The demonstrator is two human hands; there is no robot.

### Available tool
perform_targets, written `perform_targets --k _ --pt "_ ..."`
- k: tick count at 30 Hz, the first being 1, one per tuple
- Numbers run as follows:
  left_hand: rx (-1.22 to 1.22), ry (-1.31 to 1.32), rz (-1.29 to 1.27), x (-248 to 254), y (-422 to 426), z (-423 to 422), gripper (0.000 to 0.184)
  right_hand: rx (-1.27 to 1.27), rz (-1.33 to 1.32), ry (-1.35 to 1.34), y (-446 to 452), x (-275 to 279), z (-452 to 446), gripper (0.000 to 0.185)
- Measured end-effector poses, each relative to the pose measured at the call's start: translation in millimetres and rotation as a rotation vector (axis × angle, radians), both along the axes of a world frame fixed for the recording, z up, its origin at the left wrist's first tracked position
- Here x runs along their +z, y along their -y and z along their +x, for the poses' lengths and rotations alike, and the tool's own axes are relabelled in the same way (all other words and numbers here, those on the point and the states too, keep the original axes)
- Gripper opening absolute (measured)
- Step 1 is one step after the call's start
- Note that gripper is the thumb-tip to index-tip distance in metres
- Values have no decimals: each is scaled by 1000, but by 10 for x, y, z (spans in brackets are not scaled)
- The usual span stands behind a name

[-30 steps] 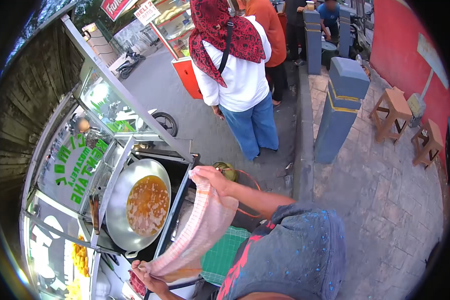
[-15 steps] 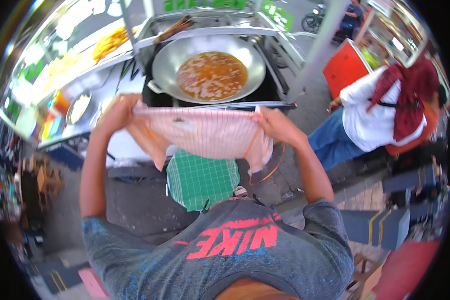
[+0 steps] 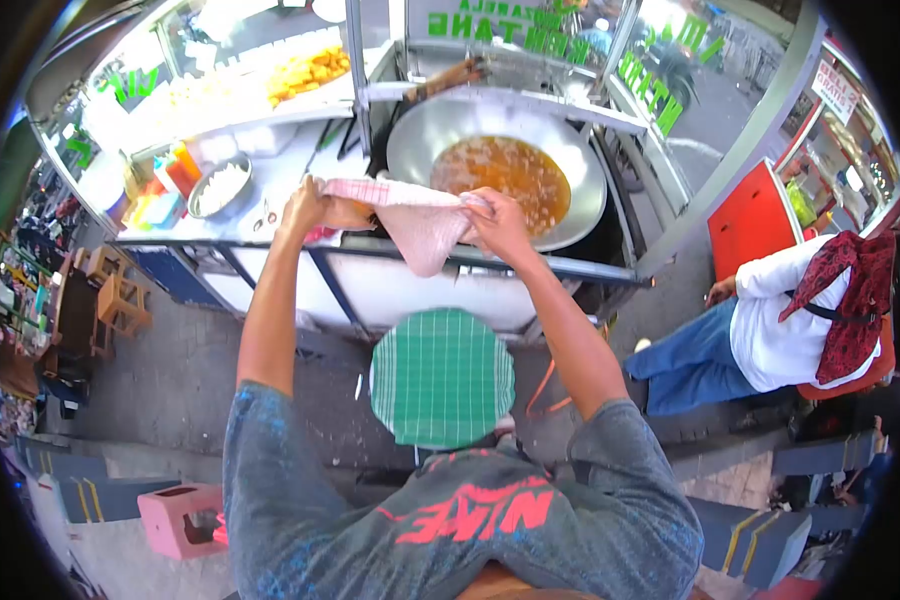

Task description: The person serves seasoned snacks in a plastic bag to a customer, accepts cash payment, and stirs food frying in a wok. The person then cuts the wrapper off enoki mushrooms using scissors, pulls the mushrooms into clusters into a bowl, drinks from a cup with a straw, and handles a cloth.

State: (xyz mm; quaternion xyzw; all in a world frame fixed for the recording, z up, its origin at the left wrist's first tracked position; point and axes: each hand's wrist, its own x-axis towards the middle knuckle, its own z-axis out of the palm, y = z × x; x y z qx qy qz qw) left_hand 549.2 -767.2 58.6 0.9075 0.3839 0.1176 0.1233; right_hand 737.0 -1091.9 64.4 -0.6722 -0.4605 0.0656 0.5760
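Note:
My left hand (image 3: pixel 306 210) is closed on one end of a pale pink striped cloth (image 3: pixel 418 228). The other end is pinched in my right hand (image 3: pixel 500 225). Between them the cloth sags to a point in front of the cart's front edge. Just behind it sits a large metal wok (image 3: pixel 582 180) holding bubbling orange-brown oil (image 3: pixel 500 170); the cloth and my right hand cover part of its near rim. Below the cloth is a round shape covered with a green checked cloth (image 3: pixel 442 375).
On the cart's left counter are a bowl of white pieces (image 3: pixel 220 188) and sauce bottles (image 3: pixel 177 170). Fried food (image 3: pixel 312 75) lies in the glass case. A person in a white top (image 3: pixel 770 335) sits at the right, near a red box (image 3: pixel 752 222). A pink stool (image 3: pixel 182 520) stands lower left.
My hands have come closer together, and the cloth, spread wide before, now hangs folded and narrower. The camera view has shifted, showing more of the cart.

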Motion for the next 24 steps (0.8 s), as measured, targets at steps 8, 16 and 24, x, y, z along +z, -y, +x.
perform_targets --k 8,16,24 --pt "-714 427 -240 -987 1400 127 75 387 -71 51 -508 -954 -624 32" --pt "-507 742 -775 -663 1085 448 20 -140 -422 85 -661 -1155 -616 55" --pt "-230 509 -446 -326 640 683 26 -345 -253 145 -975 -1000 313 39"
